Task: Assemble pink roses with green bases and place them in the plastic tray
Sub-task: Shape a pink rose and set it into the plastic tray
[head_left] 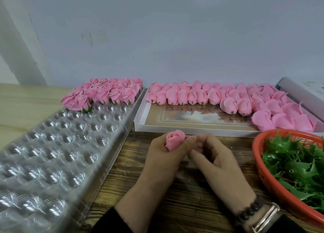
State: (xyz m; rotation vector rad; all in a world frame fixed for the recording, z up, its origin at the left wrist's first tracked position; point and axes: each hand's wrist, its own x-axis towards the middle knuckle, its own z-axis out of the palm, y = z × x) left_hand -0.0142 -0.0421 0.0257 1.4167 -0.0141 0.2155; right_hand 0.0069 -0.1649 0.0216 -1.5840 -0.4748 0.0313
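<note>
While my left hand [164, 155] curls around a pink rose [174, 140], I hold the bloom upright over the dark wooden table [175, 203], petals showing above the thumb and forefinger. My right hand [213, 162] sits just beside it, its fingers bent inward and touching the left hand's fingers near the rose's lower end; motion blur stops me telling whether it pinches anything. On that wrist I see a dark bead bracelet [250, 210] and a metal watch band [266, 218]. To the left lies the clear plastic tray [52, 153], its far rows filled with finished roses [105, 92] on green bases, its nearer cups bare. Beyond my hands a shallow white box [140, 125] holds rows of pink buds [219, 99] lying on their sides. At the right edge an orange basket [273, 185] holds a heap of green bases [298, 164].
</note>
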